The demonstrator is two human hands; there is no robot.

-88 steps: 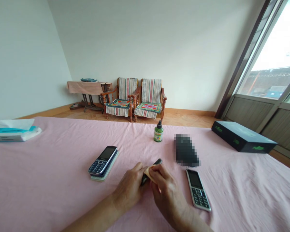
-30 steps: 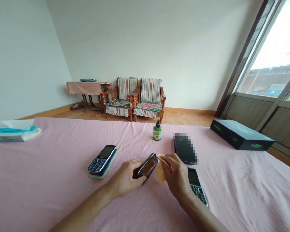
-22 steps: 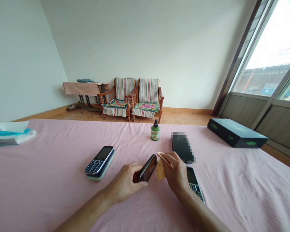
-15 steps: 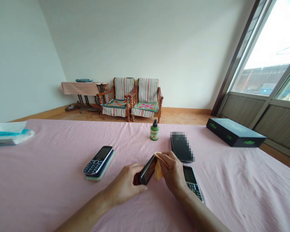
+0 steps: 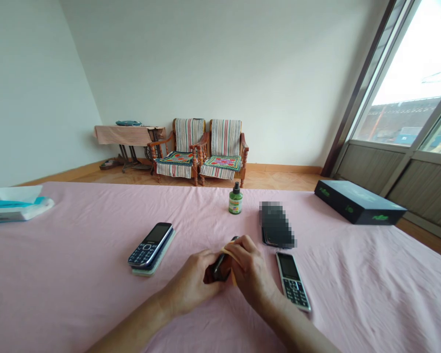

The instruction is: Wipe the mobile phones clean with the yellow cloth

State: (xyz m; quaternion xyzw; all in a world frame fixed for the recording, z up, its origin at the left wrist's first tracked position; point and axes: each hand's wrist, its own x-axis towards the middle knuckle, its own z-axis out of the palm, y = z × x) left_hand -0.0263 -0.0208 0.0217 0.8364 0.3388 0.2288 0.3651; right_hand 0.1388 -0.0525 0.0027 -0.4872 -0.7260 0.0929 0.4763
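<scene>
My left hand (image 5: 194, 280) grips a dark mobile phone (image 5: 220, 268) by its side, tilted up on edge above the pink cloth. My right hand (image 5: 252, 272) is closed on a pale yellow cloth (image 5: 228, 251) and presses it against the phone; the fingers hide much of both. Just right of my right hand lies a keypad phone (image 5: 293, 280) with a silver rim. To the left, another keypad phone (image 5: 150, 245) rests on top of a pale green-edged flat thing (image 5: 158, 262).
A green spray bottle (image 5: 235, 200) stands beyond my hands. Right of it lies a dark, pixelated flat object (image 5: 277, 225). A black box (image 5: 356, 201) sits at the far right, a tissue pack (image 5: 18, 206) at the far left. Wooden chairs (image 5: 220, 152) stand past the pink-covered surface (image 5: 77, 274).
My right hand has moved left with the cloth and now covers more of the phone. The keypad phone on the right has come into fuller view.
</scene>
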